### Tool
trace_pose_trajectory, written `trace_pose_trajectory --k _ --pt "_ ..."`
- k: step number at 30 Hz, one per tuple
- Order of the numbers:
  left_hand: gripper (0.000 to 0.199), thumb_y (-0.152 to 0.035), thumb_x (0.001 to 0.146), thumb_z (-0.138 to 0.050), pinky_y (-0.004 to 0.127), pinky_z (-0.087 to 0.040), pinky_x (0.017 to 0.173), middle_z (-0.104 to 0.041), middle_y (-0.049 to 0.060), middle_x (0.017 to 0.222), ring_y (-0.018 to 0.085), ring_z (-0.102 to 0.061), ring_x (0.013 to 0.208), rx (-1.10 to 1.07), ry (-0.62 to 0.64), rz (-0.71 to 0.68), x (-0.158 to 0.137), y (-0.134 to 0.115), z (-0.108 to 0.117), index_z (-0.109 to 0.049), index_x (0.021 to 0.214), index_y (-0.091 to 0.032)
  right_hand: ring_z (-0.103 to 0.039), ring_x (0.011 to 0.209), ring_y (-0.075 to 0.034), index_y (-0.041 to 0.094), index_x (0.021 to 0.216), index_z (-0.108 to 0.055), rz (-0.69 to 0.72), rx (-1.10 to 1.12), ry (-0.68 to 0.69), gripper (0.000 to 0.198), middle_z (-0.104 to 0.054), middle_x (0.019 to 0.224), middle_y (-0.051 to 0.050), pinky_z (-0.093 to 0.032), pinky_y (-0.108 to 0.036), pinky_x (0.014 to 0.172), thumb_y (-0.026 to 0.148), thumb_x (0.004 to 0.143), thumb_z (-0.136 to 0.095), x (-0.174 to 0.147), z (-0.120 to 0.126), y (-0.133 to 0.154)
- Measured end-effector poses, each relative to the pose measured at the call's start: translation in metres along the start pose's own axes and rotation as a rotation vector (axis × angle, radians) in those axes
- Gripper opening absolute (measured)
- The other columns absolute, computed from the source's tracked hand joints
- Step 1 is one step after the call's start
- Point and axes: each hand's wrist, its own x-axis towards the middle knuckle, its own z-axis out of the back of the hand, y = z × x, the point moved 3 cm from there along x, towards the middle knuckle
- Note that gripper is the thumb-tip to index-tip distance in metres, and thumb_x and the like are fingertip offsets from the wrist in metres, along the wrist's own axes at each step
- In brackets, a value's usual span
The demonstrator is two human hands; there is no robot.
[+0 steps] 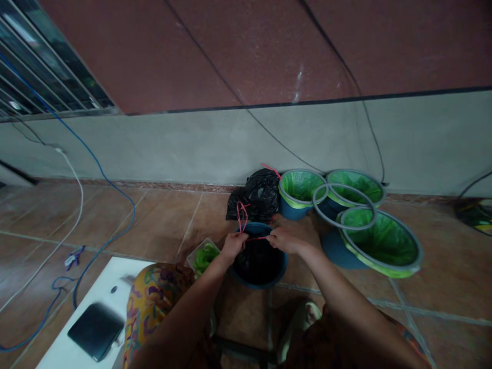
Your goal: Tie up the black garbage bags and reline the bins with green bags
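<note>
Presently: left hand (pixel 232 245) and right hand (pixel 283 239), each pinched on a red drawstring (pixel 257 238).
String stretched taut over a blue bin (pixel 260 261) with a black liner, on the tiled floor; black bag (pixel 255 196) behind, three green-lined bins (pixel 378 241) to the right.

Both forearms run off the bottom edge; the left hand (pixel 232 245) and right hand (pixel 283 239) hide their own fingertips, and the black-lined blue bucket (pixel 260 260) interior is too dark to read
</note>
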Motion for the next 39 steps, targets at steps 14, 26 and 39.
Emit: trace_pose_trajectory --k 14,26,39 --pt "0.023 -0.029 0.066 -0.075 0.025 -0.043 0.071 -0.069 0.001 0.079 0.013 -0.057 0.072 -0.085 0.391 -0.191 -0.007 -0.014 -0.025 -0.072 0.083 -0.014 -0.057 0.073 -0.014 0.017 0.072 -0.063 0.35 0.16 -0.082 0.034 -0.065 0.076 -0.004 -0.037 -0.025 0.067 0.032 0.094 -0.042 0.0 -0.001 0.016" --pt "0.031 -0.044 0.089 -0.052 0.022 -0.039 0.056 -0.054 -0.003 0.065 0.008 -0.047 0.055 0.046 0.436 -0.354 -0.015 -0.032 -0.021 -0.059 0.08 -0.015 -0.057 0.053 -0.008 0.023 0.103 -0.052 0.1 0.817 -0.07 0.032 -0.062 0.082 0.001 -0.036 -0.017 0.043 0.048 0.097 -0.033 0.02 -0.031 0.003" --pt "0.028 -0.034 0.063 -0.076 0.023 -0.045 0.06 -0.069 0.003 0.07 0.013 -0.063 0.062 -0.41 0.104 0.043 -0.006 -0.013 -0.015 -0.063 0.078 -0.014 -0.056 0.055 -0.009 0.018 0.095 -0.053 0.135 0.529 -0.169 0.019 -0.067 0.068 0.003 -0.039 -0.019 0.054 0.016 0.077 -0.059 0.018 -0.018 0.008"
